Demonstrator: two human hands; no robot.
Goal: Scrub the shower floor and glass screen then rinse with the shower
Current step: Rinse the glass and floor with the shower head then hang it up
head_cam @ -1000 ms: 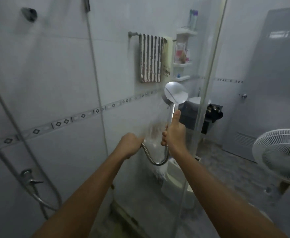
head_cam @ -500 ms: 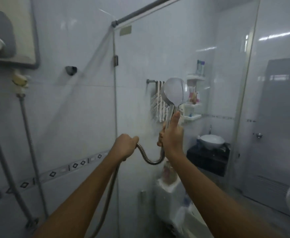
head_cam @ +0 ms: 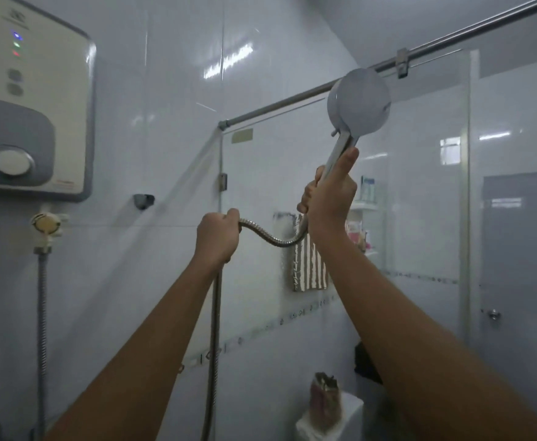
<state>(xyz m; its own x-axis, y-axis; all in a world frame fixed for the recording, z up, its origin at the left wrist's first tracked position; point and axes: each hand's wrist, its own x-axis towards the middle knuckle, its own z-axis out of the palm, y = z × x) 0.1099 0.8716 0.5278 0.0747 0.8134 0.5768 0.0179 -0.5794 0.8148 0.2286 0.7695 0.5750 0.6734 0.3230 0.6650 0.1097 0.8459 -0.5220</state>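
Head camera is showing your right hand [head_cam: 329, 198] gripping the handle of the shower head [head_cam: 359, 101], fingers wrapped round it, thumb lying up along the stem. Your left hand [head_cam: 218, 237] is clenching the metal hose [head_cam: 270, 237], lower and to the left. The round head is sitting above your right fist, close to the glass screen [head_cam: 420, 192], back turned to you. Both arms are reaching up and forward, the right one higher
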